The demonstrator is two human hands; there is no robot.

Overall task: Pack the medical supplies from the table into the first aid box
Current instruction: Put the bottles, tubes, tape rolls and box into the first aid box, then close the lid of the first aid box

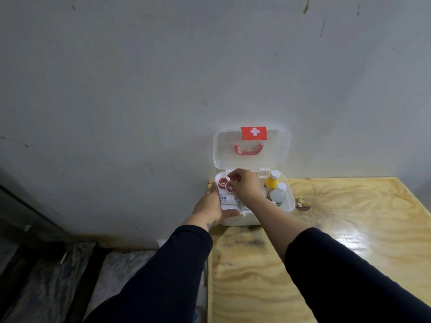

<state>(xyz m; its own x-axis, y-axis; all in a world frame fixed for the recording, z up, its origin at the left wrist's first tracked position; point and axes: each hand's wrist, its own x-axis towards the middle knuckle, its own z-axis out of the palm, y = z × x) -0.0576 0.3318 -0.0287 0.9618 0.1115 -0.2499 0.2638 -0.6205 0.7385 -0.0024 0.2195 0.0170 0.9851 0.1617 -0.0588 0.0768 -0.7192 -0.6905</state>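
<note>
1. First aid box (285,201): white, lid open and leaning back against the wall, standing at the far left corner of the tabletop (349,229).
2. Left hand (211,205): fingers spread and pressed against the box's left outer wall, thumb along the front edge; it steadies the box and grips nothing else.
3. Right hand (245,185): reaches into the left part of the box, fingertips pinched on a tape roll (231,188) that lies just beside a second roll (222,181).
4. Bandage packet (229,200): lies in the box in front of the rolls.
5. Yellow bottle (271,180) and white bottle (278,194): stand upright in the right part of the box.
6. Risk: the box sits close to the tabletop's left edge; a hard push from the right hand may slide it off if the left hand eases. A withdrawing sleeve may tip the upright bottles.
</note>
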